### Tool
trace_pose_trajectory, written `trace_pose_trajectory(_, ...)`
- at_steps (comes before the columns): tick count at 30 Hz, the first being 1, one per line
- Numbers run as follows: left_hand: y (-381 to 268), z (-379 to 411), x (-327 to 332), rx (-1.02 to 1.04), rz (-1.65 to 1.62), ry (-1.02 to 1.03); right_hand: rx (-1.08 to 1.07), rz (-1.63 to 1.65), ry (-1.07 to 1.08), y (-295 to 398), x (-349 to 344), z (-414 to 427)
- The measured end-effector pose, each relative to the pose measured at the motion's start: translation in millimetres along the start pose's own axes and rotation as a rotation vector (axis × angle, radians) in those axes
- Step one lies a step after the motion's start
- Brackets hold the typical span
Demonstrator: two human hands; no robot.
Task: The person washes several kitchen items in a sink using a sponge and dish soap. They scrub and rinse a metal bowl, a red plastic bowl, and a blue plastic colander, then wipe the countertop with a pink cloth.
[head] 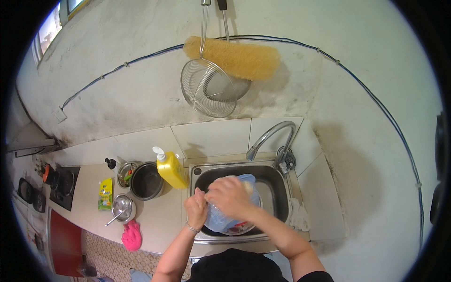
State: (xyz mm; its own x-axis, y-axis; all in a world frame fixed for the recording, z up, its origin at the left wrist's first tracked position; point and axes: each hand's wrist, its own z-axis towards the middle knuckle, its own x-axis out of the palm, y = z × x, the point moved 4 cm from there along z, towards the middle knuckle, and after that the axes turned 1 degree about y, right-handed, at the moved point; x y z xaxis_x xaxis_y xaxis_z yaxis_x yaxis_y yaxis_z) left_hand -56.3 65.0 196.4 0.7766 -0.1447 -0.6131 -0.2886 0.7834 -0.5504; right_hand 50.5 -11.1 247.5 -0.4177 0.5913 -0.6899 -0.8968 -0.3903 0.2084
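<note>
A translucent blue piece of plastic [217, 220], perhaps a bowl or a bag, is held above the left half of the stainless steel sink [271, 211]. My left hand [196, 210] grips its left edge, and a silver bracelet or watch band circles that wrist. Across the blue plastic lies my right hand [230, 199], blurred by motion. A pale yellowish thing [248, 187] shows by its fingers; whether they are closed on it is unclear. Beneath, a round bowl [243, 231] with something red in it sits in the sink, partly hidden.
The faucet [271, 134] arches over the sink's back right. Left of the sink stand a yellow pump bottle [172, 171], a dark-lined pot [146, 181] and a metal bowl [123, 208]. A pink cloth [131, 236] lies at the counter edge. Strainers [209, 88] and a loofah [236, 58] hang above.
</note>
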Motion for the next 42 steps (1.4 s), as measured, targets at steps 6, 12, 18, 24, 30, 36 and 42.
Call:
trace_pose_trajectory(6,25.5,-8.6,-16.2,-0.753,-1.242,-0.458,0.963,1.267,-0.573,-102.8,10.9,-102.5)
trace_pose_trajectory(12,47.1,-10.5,-12.6,-0.688,-0.719,-0.038,1.043,1.334,-0.401,-109.7,-7.2,-101.5)
trace_pose_trajectory(18,4.9,12.5,3.6,-0.575,-0.524,0.220,0.916,0.890,-0.088,-110.9,-18.0,-74.0)
trace_pose_trajectory(24,49.5,-35.0,47.0,-0.642,-0.651,-0.072,0.503,-0.054,0.121,26.8,33.5,-26.8)
trace_pose_trajectory(30,0.5,-10.5,12.7,-0.617,-0.446,-0.087,0.311,-0.118,0.011,8.0,5.4,-15.5)
trace_pose_trajectory(36,-7.9,-29.5,13.8,-0.734,-0.637,-0.192,0.474,0.057,-0.254,0.7,2.2,-23.7)
trace_pose_trajectory(42,10.0,-47.9,57.1,-1.006,-1.559,-0.469,0.258,0.113,-0.235,46.9,16.8,-44.6)
